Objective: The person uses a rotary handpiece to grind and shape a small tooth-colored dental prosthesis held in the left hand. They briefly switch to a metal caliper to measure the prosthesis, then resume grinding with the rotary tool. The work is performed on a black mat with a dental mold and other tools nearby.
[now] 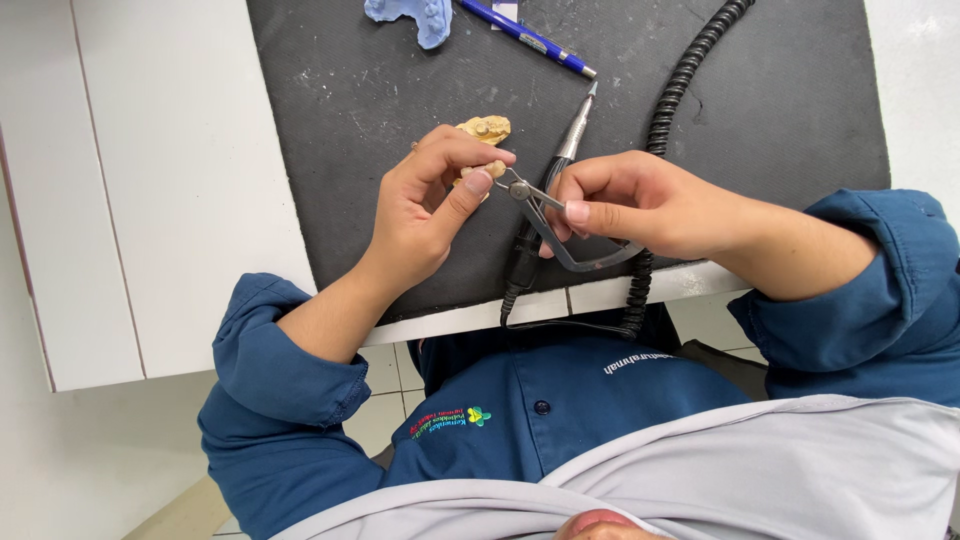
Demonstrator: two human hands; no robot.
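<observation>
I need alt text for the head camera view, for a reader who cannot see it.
Seen from above, the left hand pinches a small tan dental piece while the right hand holds a metal caliper to it, over a dark mat with a corded handpiece.

blue cast (410, 17): cut off by the top edge, beyond the yellow model (486, 128) — only its lower part shows.
blue pen (528, 37): its far end leaves the frame at the top edge.
yellow model: partly hidden behind the left hand (425, 205); its shape cannot be made out.
small piece at the caliper (545, 220) tips: too small to tell, pinched under the left fingertips beside the model.
caliper: its handle end is covered by the right hand (630, 205).
coiled cable (668, 110): cut off at the top edge — its lower loop drops behind the table edge (600, 295).
</observation>
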